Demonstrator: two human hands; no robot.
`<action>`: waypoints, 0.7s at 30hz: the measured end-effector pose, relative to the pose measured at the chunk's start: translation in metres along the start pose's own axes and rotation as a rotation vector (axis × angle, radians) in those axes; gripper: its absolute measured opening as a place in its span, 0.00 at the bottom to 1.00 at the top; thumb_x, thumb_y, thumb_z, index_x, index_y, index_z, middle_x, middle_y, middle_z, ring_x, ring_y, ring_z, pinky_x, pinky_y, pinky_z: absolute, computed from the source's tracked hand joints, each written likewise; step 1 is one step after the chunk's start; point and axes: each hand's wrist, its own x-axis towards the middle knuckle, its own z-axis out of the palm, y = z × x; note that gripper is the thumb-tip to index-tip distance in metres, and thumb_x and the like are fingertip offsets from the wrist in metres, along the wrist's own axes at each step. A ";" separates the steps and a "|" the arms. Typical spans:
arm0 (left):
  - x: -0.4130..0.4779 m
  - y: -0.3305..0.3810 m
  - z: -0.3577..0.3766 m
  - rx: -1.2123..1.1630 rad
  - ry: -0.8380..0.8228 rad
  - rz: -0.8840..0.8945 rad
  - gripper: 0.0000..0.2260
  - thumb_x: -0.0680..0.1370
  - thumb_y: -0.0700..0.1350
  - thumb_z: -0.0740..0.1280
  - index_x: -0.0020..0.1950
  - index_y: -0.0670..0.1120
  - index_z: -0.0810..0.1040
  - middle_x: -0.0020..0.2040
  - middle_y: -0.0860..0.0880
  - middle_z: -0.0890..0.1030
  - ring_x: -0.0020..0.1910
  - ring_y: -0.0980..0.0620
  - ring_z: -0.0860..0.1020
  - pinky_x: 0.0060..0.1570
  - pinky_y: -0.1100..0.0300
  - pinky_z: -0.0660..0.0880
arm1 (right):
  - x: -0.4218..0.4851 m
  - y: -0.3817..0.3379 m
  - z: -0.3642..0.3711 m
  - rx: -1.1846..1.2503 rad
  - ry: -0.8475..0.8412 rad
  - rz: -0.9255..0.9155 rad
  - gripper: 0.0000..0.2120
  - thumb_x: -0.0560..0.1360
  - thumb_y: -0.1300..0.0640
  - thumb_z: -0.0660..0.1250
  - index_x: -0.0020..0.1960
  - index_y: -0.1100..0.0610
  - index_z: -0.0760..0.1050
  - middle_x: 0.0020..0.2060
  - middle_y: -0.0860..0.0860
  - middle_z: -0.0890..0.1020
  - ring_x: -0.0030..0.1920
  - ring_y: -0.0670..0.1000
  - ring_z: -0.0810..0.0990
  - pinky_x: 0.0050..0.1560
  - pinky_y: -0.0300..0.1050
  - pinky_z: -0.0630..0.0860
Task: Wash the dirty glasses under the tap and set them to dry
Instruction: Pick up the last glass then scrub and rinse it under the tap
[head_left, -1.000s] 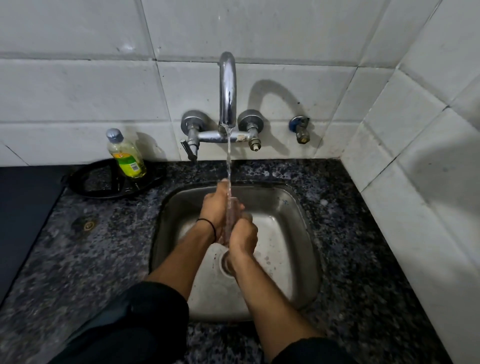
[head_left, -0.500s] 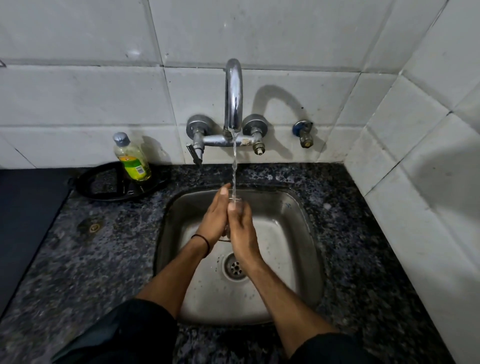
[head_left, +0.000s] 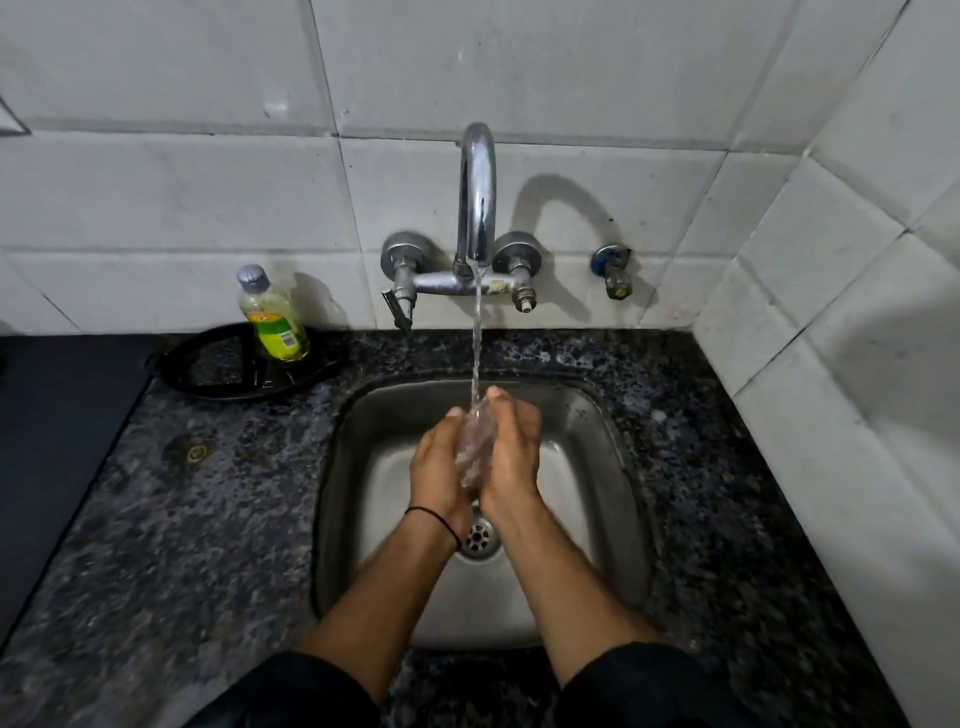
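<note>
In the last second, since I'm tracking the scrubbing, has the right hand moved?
Yes. The right hand has slid up from the drain toward the tap, fingertips now reaching the stream.

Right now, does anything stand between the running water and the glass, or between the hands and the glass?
Nothing visible does. The glass is pressed directly between the left hand and the right hand, and the stream from the tap falls unblocked onto its upper end.
</note>
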 end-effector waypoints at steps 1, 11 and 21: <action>0.002 0.001 0.000 -0.072 0.015 -0.105 0.20 0.81 0.54 0.62 0.63 0.41 0.79 0.56 0.39 0.83 0.50 0.44 0.82 0.49 0.53 0.79 | -0.001 0.002 -0.001 -0.019 -0.013 -0.042 0.12 0.75 0.57 0.72 0.55 0.56 0.72 0.43 0.55 0.80 0.40 0.52 0.81 0.39 0.47 0.79; 0.029 0.025 -0.009 0.124 0.167 -0.100 0.13 0.79 0.54 0.66 0.47 0.45 0.83 0.38 0.44 0.83 0.34 0.47 0.81 0.33 0.56 0.79 | -0.010 -0.022 -0.017 -1.273 -0.225 -0.454 0.15 0.82 0.47 0.56 0.47 0.55 0.76 0.41 0.53 0.82 0.42 0.53 0.81 0.38 0.46 0.73; 0.015 0.010 0.006 -0.119 -0.099 -0.047 0.24 0.72 0.65 0.69 0.49 0.44 0.79 0.41 0.45 0.80 0.41 0.48 0.80 0.51 0.53 0.79 | -0.022 0.011 -0.013 -0.854 0.076 -0.319 0.21 0.84 0.45 0.48 0.60 0.49 0.78 0.55 0.52 0.81 0.57 0.54 0.78 0.58 0.53 0.77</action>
